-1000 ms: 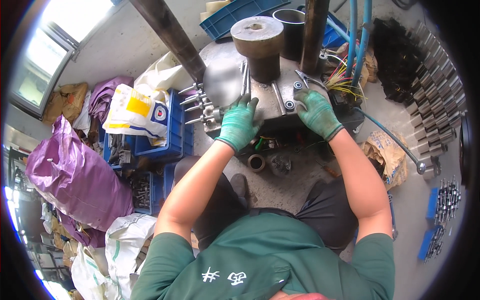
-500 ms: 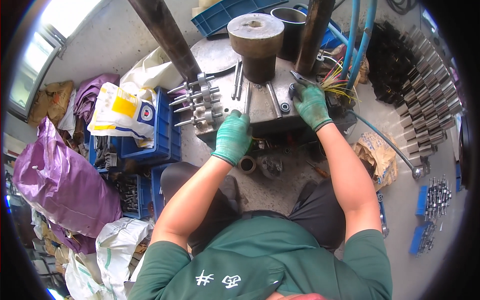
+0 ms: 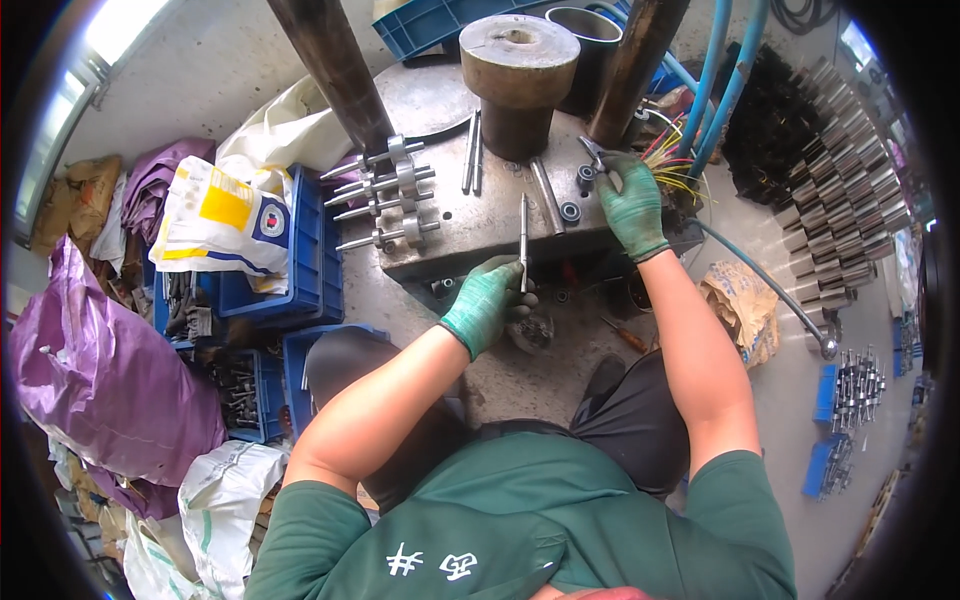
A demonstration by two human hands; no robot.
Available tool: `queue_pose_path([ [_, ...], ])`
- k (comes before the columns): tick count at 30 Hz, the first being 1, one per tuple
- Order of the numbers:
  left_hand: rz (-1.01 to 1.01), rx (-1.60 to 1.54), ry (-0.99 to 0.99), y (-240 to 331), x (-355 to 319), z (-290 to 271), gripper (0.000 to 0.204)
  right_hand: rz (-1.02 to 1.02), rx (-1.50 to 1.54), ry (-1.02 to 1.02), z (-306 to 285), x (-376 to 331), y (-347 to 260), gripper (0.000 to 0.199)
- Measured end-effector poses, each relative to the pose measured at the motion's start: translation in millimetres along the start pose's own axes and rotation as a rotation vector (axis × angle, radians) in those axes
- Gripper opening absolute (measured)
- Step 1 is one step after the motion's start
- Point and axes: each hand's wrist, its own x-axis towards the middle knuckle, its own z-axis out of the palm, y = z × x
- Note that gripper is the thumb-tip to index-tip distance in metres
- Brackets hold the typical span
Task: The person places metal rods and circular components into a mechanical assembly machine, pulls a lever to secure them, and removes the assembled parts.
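Observation:
My left hand (image 3: 483, 305), in a green glove with dark fingertips, pinches a slim metal shaft (image 3: 523, 240) upright at the front edge of the steel press table (image 3: 470, 235). At the table's right side my right hand (image 3: 635, 205), gloved alike, has its fingers curled beside a small dark bearing ring (image 3: 586, 174) and a grey metal lever-like piece (image 3: 592, 150). What those fingers hold, if anything, is hidden. Between the hands lie a thicker rod (image 3: 547, 196) and a second bearing ring (image 3: 570, 211). Two thin shafts (image 3: 472, 155) lie farther back.
A heavy steel ram (image 3: 518, 75) stands mid-table between two dark columns (image 3: 335, 75). Several shafts with discs (image 3: 400, 190) sit on the table's left. Blue crates (image 3: 315, 250) and a purple sack (image 3: 110, 370) are left; blue hoses (image 3: 735, 90) and stacked metal cylinders (image 3: 835, 190) right.
My left hand has drawn the shaft off the tabletop toward me and to the right, raising it upright. My right hand has shifted slightly off the bearing ring, showing more of it.

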Motion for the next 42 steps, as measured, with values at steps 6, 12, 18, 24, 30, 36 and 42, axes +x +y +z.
queue_pose_path([
  [6, 0.104, 0.146, -0.213, 15, -21, 22, 0.028, 0.642, 0.83, -0.106, -38, -14, -60, 0.034],
  [12, 0.233, 0.491, -0.409, 8, -27, 32, 0.037, 0.91, 1.165, -0.188, -47, -28, -89, 0.042],
  [18, 0.225, 0.57, -0.39, 5, -25, 40, 0.041, 0.885, 1.183, -0.153, -52, -29, -86, 0.04],
  [24, 0.21, 0.548, -0.422, 4, -25, 40, 0.043, 0.761, 1.177, -0.174, -57, -33, -72, 0.027],
  [30, 0.258, 0.57, -0.412, 0, -24, 43, 0.042, 1.091, 1.212, -0.28, -60, -31, -84, 0.039],
  [36, 0.324, 0.579, -0.418, -6, -17, 42, 0.042, 0.924, 1.086, -0.307, -65, -32, -90, 0.042],
  [42, 0.364, 0.502, -0.372, -3, -19, 42, 0.037, 0.961, 1.144, -0.359, -59, -37, -96, 0.046],
])
